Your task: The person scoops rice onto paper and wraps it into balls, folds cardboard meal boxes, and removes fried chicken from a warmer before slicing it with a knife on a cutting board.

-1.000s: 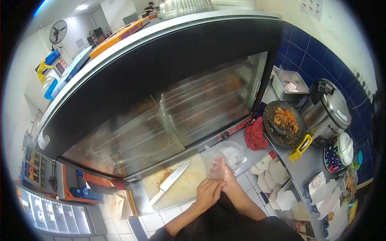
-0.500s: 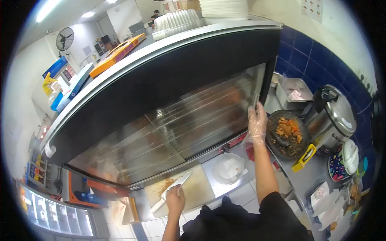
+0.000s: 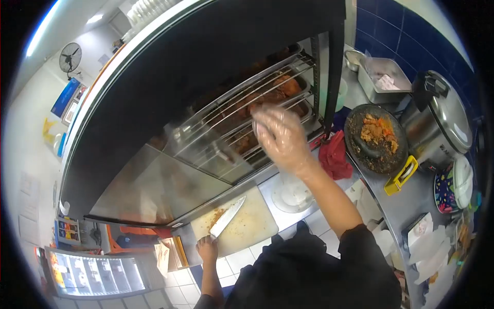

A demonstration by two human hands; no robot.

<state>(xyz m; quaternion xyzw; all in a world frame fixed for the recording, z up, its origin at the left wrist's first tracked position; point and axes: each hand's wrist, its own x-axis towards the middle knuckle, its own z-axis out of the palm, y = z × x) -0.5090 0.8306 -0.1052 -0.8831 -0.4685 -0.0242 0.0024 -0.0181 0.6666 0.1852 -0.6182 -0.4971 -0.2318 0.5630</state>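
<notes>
My right hand (image 3: 282,138), in a clear plastic glove, is raised in front of the opened side of a food warmer cabinet (image 3: 170,108). Its fingers are loosely bent and apart, with nothing seen in them. Behind it, trays of browned cooked food (image 3: 285,86) sit on wire racks (image 3: 242,105). My bare left hand (image 3: 207,250) is at the near edge of a cutting board (image 3: 247,232), closed at the handle end of a knife (image 3: 228,216); the handle is hidden by the hand. The knife's blade lies on the board beside brown crumbs.
Right of the board is a clear plastic bowl (image 3: 292,193). A red cloth (image 3: 334,157) hangs by the cabinet corner. On the side counter stand a dark stone mortar (image 3: 375,159) with food, a yellow-handled tool (image 3: 401,176), a metal pan (image 3: 383,95) and a steel cooker (image 3: 447,123).
The cabinet's right glass door has slid left, baring the racks. My right hand has left the door edge and moved left. My left hand has lowered, and the knife rests on the board.
</notes>
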